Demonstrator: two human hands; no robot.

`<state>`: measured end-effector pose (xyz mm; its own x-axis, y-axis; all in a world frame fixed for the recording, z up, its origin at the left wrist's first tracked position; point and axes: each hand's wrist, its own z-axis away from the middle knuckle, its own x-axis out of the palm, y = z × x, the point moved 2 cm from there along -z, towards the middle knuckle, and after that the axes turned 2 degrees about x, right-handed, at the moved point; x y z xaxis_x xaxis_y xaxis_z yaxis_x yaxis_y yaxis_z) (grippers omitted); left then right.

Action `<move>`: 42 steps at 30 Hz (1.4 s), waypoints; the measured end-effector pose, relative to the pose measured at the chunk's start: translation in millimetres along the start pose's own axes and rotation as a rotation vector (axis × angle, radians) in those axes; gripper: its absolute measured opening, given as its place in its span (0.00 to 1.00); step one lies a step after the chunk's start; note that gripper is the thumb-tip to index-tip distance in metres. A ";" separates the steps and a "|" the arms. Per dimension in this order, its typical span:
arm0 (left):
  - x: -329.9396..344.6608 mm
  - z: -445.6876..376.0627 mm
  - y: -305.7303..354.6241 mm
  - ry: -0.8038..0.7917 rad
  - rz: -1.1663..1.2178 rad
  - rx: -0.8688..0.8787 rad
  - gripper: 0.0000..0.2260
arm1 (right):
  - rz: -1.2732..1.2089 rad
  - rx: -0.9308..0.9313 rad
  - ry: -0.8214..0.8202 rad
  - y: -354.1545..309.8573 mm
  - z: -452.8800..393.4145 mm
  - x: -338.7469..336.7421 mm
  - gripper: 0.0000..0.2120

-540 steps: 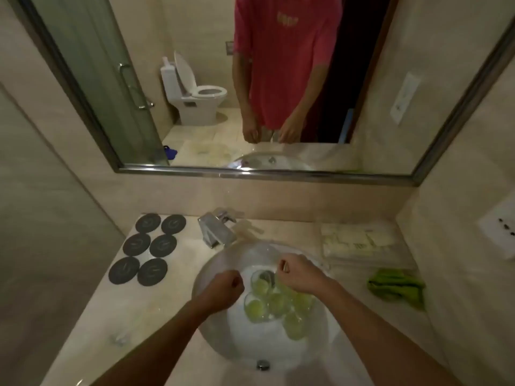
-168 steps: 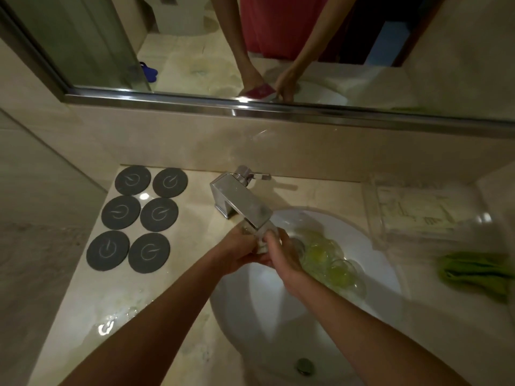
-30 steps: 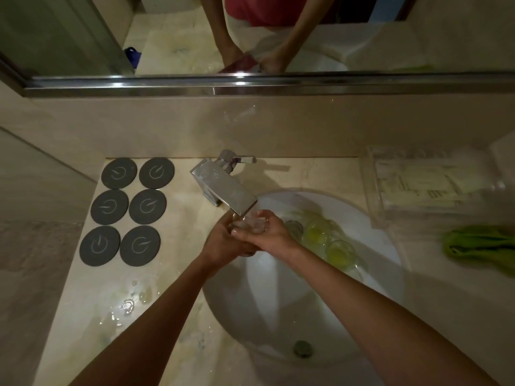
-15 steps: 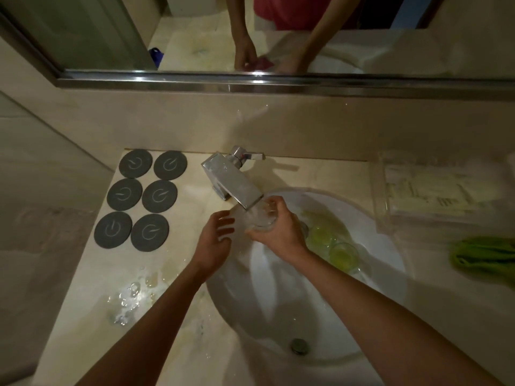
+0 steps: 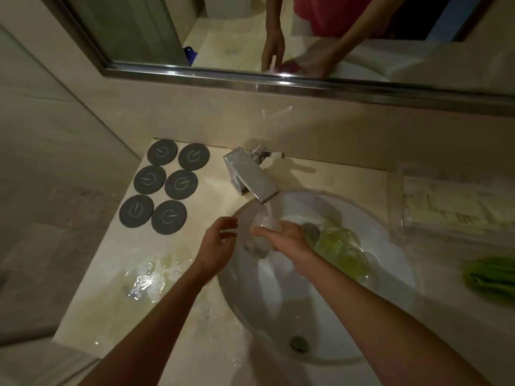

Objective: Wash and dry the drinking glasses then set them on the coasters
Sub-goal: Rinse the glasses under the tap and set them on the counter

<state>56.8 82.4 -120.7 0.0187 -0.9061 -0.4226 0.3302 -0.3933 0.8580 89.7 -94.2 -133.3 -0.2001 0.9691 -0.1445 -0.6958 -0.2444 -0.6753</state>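
A clear drinking glass point(image 5: 257, 240) tilts under the water running from the chrome tap point(image 5: 250, 179), over the white basin point(image 5: 395, 238). My right hand point(image 5: 287, 236) holds the glass from its right side. My left hand point(image 5: 218, 245) hovers just left of the glass with loosely curled fingers, apart from it and holding nothing. Several more glasses with yellow-green liquid point(image 5: 338, 247) lie grouped in the basin's right half. Several dark round coasters point(image 5: 165, 188) sit in two rows on the counter at the left, bare.
A puddle of water point(image 5: 147, 277) lies on the counter between the coasters and the basin. A green cloth point(image 5: 493, 275) lies at the far right. A clear tray with folded paper point(image 5: 451, 204) stands behind it. The drain point(image 5: 299, 342) is near me. A mirror runs above.
One second ago both hands rubbed the glass under the tap. My left hand has since let go and moved a little left; my right hand now holds the glass alone, lower under the stream.
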 end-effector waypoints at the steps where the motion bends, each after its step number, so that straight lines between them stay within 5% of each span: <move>1: -1.3 2.2 2.0 0.014 -0.005 -0.005 0.15 | -0.100 0.144 -0.080 5.7 1.6 3.7 0.26; 5: -12.1 9.0 9.6 0.014 0.067 -0.074 0.10 | -0.398 0.555 -0.276 20.8 14.9 18.0 0.34; 10: -40.2 13.4 3.7 0.009 0.072 -0.094 0.10 | -0.466 0.623 -0.398 17.2 29.6 40.5 0.33; 13: -63.7 18.0 -7.5 -0.011 0.022 -0.099 0.10 | -0.253 0.420 -0.289 1.5 31.2 58.1 0.26; 19: -117.8 16.3 -33.1 0.012 -0.174 -0.067 0.10 | 0.336 -0.364 0.061 -40.0 50.0 99.5 0.36; 23: -143.6 12.0 -46.3 -0.019 -0.325 -0.012 0.06 | 0.544 -0.608 0.115 -46.7 49.2 130.9 0.39; 37: -157.6 -13.4 -23.5 -0.024 -0.513 0.225 0.03 | 0.618 -0.462 0.062 -36.3 41.7 146.0 0.48; 42: -122.7 -20.8 23.6 0.011 -0.533 0.419 0.06 | 0.804 -0.420 0.133 -20.4 50.0 95.7 0.25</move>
<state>81.9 187.5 -54.7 -0.0352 -0.5713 -0.8200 -0.0962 -0.8148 0.5717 50.3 1.8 -97.2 -0.4165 0.5148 -0.7493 -0.0686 -0.8396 -0.5388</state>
